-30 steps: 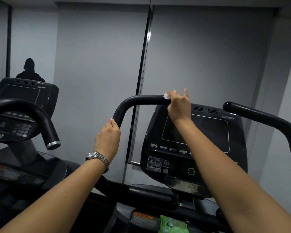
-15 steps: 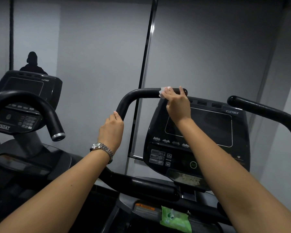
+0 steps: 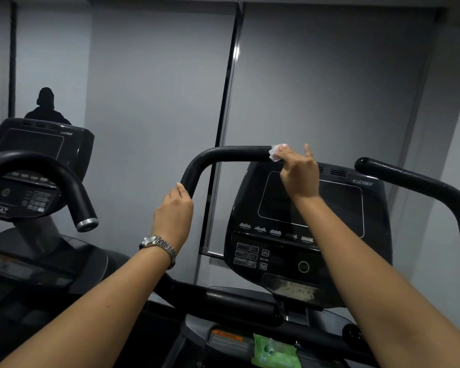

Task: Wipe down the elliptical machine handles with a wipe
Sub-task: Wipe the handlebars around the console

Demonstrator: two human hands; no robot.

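Observation:
The elliptical's black left handle [image 3: 223, 154] curves up from below and runs level toward the console. My left hand [image 3: 173, 214], with a metal watch at the wrist, grips the handle's rising bend. Near the end of the level part, my right hand [image 3: 298, 172] holds a crumpled white wipe [image 3: 276, 152] against the bar, fingers curled over it. The right handle [image 3: 420, 181] reaches in from the right edge with no hand on it.
The black console [image 3: 311, 221] with its screen and buttons stands behind my right forearm. A green wipe packet [image 3: 272, 351] lies on the machine's lower shelf. A second elliptical with a curved handle [image 3: 59, 179] stands at the left. Grey wall panels lie behind.
My right hand and the wipe slid a little left along the level bar and then back to the right. My left hand kept its grip on the bend.

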